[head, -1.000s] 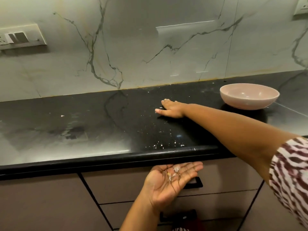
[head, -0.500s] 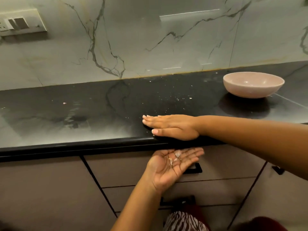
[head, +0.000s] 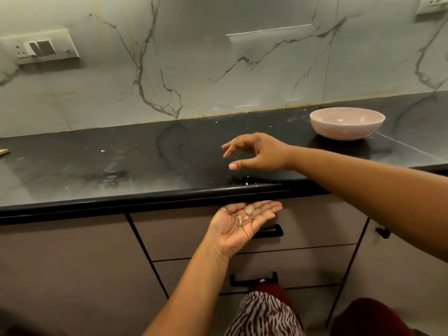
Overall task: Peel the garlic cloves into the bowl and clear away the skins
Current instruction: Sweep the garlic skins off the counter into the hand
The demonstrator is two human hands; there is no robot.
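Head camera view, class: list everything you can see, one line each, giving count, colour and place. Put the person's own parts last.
Bowl: one, pink, back right of the counter.
Counter: one, black, across the middle.
Skin bits: several, pale, scattered near the counter's front edge.
Skins in palm: a few, pale.
Switch plate: one, cream, wall upper left.
Drawer handles: two, black, below the counter.
Right hand: one, raised over the counter.
Left hand: one, palm up below the counter edge.

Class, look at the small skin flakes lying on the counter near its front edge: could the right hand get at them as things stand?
Probably yes. The right hand hovers open above the counter, just behind the flakes, with nothing lying between them. The left hand waits cupped below the edge.
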